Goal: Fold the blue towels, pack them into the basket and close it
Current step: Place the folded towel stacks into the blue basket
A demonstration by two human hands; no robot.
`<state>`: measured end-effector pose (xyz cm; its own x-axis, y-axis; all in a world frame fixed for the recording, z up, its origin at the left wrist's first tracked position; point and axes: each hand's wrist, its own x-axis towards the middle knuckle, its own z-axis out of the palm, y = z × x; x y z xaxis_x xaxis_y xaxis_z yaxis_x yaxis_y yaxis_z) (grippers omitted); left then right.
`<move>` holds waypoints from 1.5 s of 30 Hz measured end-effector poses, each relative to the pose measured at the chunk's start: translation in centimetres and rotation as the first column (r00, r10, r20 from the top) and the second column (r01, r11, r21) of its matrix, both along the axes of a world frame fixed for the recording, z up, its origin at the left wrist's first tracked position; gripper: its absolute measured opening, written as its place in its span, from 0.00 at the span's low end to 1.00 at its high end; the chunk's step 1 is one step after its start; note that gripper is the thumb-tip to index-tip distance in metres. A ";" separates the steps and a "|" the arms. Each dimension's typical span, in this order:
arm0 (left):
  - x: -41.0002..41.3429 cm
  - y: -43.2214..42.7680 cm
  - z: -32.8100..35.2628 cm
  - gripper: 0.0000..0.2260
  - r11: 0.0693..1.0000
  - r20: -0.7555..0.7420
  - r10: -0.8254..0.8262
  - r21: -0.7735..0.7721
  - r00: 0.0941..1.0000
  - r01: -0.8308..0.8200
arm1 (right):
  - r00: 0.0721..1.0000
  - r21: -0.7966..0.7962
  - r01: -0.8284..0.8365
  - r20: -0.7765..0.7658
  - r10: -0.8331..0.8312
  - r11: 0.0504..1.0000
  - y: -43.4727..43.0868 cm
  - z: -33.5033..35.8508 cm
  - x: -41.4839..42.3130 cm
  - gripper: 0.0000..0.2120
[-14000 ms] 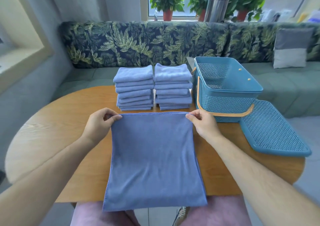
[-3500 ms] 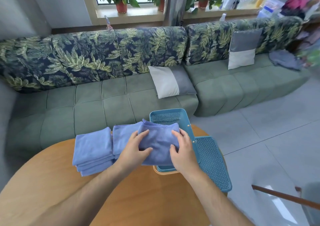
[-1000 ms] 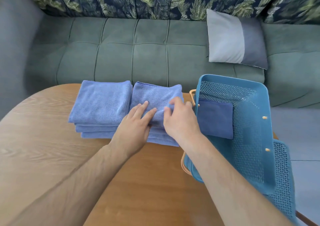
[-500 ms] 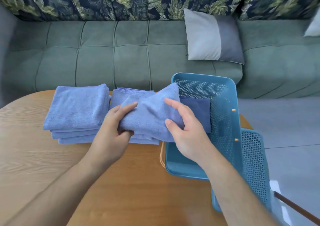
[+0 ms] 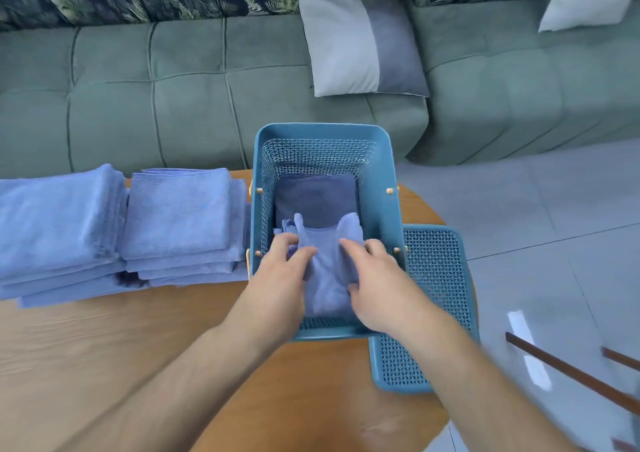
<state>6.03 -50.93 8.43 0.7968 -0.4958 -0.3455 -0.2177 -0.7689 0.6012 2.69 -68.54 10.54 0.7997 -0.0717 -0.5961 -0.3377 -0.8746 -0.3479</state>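
Left hand (image 5: 277,278) | right hand (image 5: 377,289) | towel (image 5: 327,275) between, inside basket (image 5: 322,133)

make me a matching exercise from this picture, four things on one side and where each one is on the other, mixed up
Things:
1. towel in both hands
2. basket lid
3. two-tone cushion
4. folded towel stacks

Places:
A. on the sofa
B. on the table, left of the basket
C. inside the basket, near end
D. flat on the table, right of the basket

Pairs: 1-C, 2-D, 3-A, 4-B
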 end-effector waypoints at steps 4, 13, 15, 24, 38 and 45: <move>0.0 -2.0 -2.5 0.24 0.967 -0.049 -0.033 0.251 0.998 0.045 | 0.990 -0.091 -0.086 -0.121 0.075 0.992 1.1 -3.4 0.6 0.39; 0.5 -3.8 -5.4 0.17 0.846 -0.062 -0.026 0.531 0.998 0.055 | 0.966 -0.262 -0.129 -0.252 0.061 0.956 1.7 -8.5 1.4 0.31; 0.4 -4.0 -5.8 0.21 0.827 0.001 -0.110 0.555 0.994 0.091 | 0.967 -0.287 -0.197 -0.216 0.138 0.937 1.8 -8.3 1.7 0.31; 2.2 -4.5 -8.4 0.40 0.783 -0.321 -0.097 0.560 0.942 0.271 | 0.883 -0.167 -0.326 -0.405 0.237 0.931 2.3 -9.9 3.3 0.46; 5.8 7.0 2.4 0.22 0.997 0.543 0.034 0.035 0.839 -0.063 | 0.895 -0.250 -0.062 0.413 0.165 0.966 8.7 3.3 6.1 0.32; 7.7 18.9 2.2 0.24 0.957 0.499 0.210 0.072 0.841 -0.281 | 0.791 -0.199 -0.239 0.527 0.310 0.950 20.4 2.0 11.1 0.31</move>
<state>13.70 -31.99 10.66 0.9693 -0.2378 0.0631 -0.2445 -0.9022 0.3552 13.77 -48.18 12.49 0.9854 0.1607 -0.0563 0.1378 -0.9466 -0.2913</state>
